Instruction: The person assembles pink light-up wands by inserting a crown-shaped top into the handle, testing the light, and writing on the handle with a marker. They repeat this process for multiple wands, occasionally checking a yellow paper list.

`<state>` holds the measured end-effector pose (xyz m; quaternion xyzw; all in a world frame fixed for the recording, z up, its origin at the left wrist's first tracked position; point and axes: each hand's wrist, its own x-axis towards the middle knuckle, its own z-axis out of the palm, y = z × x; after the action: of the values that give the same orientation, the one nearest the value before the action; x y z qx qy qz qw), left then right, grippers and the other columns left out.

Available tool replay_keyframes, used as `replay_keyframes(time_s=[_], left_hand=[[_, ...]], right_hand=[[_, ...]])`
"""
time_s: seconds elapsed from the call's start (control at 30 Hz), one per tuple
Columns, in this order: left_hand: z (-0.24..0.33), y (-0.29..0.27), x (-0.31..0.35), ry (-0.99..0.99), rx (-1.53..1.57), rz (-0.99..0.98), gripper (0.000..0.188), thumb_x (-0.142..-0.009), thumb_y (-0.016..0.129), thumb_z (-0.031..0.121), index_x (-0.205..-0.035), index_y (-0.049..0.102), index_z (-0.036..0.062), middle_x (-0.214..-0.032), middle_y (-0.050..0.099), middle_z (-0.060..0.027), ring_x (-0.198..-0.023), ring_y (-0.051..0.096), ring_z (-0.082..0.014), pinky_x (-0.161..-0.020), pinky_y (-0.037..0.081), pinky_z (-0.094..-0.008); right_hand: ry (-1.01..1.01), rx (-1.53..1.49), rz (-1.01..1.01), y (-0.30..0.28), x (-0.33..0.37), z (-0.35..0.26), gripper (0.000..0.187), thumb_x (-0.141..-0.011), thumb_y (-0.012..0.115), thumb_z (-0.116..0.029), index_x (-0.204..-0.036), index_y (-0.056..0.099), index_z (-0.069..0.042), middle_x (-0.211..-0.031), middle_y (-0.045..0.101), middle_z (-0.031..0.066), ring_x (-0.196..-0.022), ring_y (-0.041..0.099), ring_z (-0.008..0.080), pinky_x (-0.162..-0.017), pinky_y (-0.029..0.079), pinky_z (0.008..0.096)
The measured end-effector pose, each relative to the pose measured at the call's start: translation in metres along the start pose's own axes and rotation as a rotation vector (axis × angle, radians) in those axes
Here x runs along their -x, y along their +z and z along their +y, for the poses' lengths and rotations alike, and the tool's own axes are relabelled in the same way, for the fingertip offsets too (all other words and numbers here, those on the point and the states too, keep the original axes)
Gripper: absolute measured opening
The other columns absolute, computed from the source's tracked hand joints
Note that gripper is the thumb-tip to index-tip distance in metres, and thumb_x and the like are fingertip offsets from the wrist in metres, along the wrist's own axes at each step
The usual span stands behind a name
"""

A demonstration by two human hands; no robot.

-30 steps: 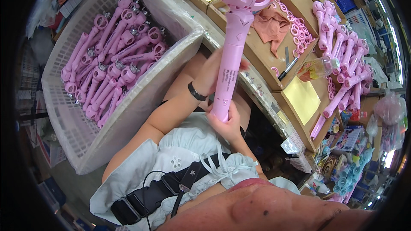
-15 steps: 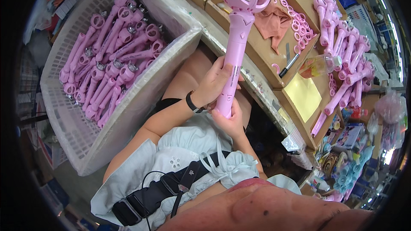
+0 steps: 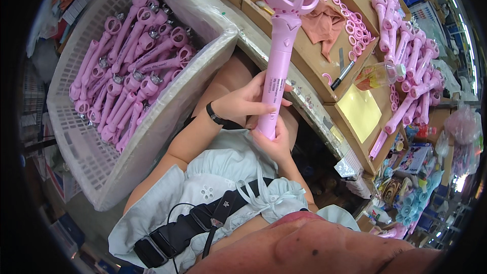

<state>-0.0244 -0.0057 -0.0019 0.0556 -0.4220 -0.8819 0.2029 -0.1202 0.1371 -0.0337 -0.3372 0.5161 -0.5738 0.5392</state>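
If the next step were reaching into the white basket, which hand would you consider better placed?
Probably the left hand: it is nearer the white basket, while the right hand holds the lower end of the pink wand.

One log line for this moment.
held: pink wand | left hand: on handle | right hand: at lower end | nearby: white basket, cardboard tray

Your two hands (image 3: 242, 100) hold one wand (image 3: 280, 50), and you wear one wristband (image 3: 214, 113). Beside you, one basket (image 3: 96, 187) holds over a dozen others (image 3: 157, 50). You also have one pen (image 3: 343, 75), two yellow sheets (image 3: 359, 109) and over a dozen rings (image 3: 359, 31).
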Motion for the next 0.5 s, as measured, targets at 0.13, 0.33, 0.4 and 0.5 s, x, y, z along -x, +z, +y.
replay_keyframes(time_s=[0.13,0.33,0.4,0.5], left_hand=[[-0.008,0.005,-0.008,-0.01,-0.074,0.241,0.054,-0.085,0.058,0.005,-0.132,0.031,0.0024,-0.117,0.054,-0.0157,-0.099,0.061,-0.0253,-0.085,0.05,-0.0364],[-0.008,0.004,-0.012,-0.043,-0.124,0.464,0.036,-0.09,0.054,0.029,-0.109,0.048,-0.0006,-0.078,0.062,-0.0097,-0.069,0.063,-0.0153,-0.069,0.053,-0.0291],[-0.01,0.002,-0.01,0.001,-0.001,0.444,0.038,-0.091,0.05,0.036,-0.104,0.051,-0.0003,-0.071,0.062,-0.0085,-0.065,0.062,-0.0154,-0.068,0.052,-0.0289],[-0.018,0.001,-0.01,0.135,-0.023,0.437,0.041,-0.087,0.059,0.019,-0.118,0.042,-0.0014,-0.084,0.062,-0.0123,-0.07,0.063,-0.018,-0.069,0.054,-0.0306]], right_hand=[[-0.107,0.353,0.145,0.005,-0.002,0.009,0.046,-0.076,0.069,-0.014,-0.114,0.048,0.0,-0.093,0.062,0.0111,-0.082,0.063,0.0204,-0.07,0.048,0.0318],[-0.141,0.637,0.194,0.01,0.004,0.008,0.041,-0.075,0.068,-0.012,-0.11,0.049,0.001,-0.091,0.061,0.0106,-0.081,0.06,0.0178,-0.073,0.048,0.0309],[-0.147,0.622,0.157,0.011,0.005,0.008,0.038,-0.076,0.066,-0.007,-0.109,0.049,0.002,-0.092,0.061,0.0077,-0.081,0.059,0.0135,-0.074,0.047,0.0287],[-0.136,0.512,0.128,0.012,0.005,0.009,0.038,-0.077,0.066,-0.007,-0.109,0.049,0.002,-0.093,0.061,0.0074,-0.081,0.059,0.0133,-0.074,0.048,0.0285]])
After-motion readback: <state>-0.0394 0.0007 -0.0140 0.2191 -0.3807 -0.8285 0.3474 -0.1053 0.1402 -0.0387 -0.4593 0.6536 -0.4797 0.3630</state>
